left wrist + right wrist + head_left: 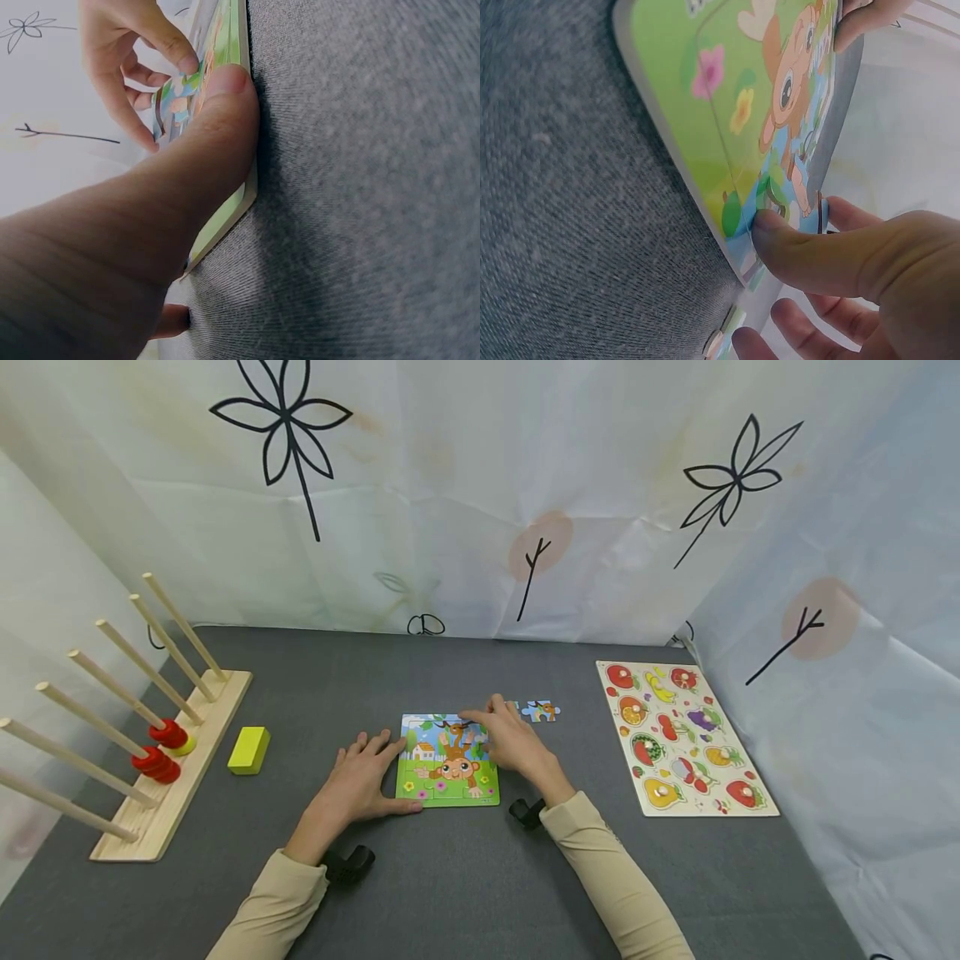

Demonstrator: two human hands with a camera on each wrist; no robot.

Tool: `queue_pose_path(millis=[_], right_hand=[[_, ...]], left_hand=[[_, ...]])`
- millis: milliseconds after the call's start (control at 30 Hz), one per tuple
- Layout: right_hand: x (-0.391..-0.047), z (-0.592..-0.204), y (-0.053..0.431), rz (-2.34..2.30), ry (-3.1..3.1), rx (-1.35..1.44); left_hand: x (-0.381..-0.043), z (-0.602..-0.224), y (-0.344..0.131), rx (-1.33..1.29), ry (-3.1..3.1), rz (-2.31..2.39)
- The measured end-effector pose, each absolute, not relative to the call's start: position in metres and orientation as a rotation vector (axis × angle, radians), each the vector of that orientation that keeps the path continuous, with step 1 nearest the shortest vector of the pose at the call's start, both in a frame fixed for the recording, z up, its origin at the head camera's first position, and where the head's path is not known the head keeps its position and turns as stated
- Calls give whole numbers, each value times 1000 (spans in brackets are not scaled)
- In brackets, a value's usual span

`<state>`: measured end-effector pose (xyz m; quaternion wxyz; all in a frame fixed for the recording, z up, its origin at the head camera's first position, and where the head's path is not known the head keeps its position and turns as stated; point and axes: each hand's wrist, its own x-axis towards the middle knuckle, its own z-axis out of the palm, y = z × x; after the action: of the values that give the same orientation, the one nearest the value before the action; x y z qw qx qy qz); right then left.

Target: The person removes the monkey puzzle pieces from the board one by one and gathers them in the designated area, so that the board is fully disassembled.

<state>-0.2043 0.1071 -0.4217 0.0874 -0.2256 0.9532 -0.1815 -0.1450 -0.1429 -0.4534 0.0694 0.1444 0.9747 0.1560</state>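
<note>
A square monkey jigsaw puzzle [442, 789] lies on the grey cloth in front of me. My left hand [363, 783] rests at its left side, fingers fairly straight, the thumb along the near edge and a fingertip by the upper left side. Over the upper right part, my right hand [517, 743] pinches a puzzle piece [178, 103] between thumb and index finger. That piece shows blue, green and a brown branch in the left wrist view, and fingers partly cover it. The right thumb [791, 251] lies on its printed face.
Loose puzzle pieces [542, 711] lie just beyond my right hand. At the right is a fruit puzzle board [690, 743]. On the left stand a wooden peg rack [213, 727] with red and yellow rings and a yellow block [249, 751]. A white printed curtain [450, 485] encloses the table.
</note>
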Motion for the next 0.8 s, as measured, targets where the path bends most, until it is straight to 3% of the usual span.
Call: queue_pose_path(millis=[800], right_hand=[[-212, -414, 152, -390, 2908, -593]], left_hand=[[-145, -455, -144, 436, 2927, 481]])
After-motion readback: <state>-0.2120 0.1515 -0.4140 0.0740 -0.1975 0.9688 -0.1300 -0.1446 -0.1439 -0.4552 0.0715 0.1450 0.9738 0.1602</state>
